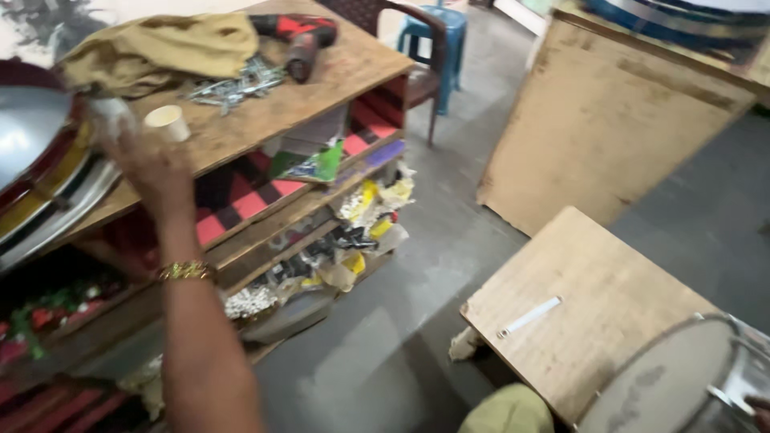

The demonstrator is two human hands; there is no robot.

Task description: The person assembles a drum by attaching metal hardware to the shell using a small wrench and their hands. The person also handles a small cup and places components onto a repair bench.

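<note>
Grey workshop floor, cluttered plywood shelf bench [337, 76] on the left. The left hand [148, 164] is up at its edge, blurred, fingers seemingly curled around something pale, just beside a small paper cup [167, 122]. The right hand [760, 410] barely shows by the drum [674, 385] on the low wooden table [593, 289]; grip unclear.

Rough matt plywood workbench [321, 84], shiny metal drum shell [742, 377], crumpled tan cloth [160, 48], glossy metal screws [233, 87].
</note>
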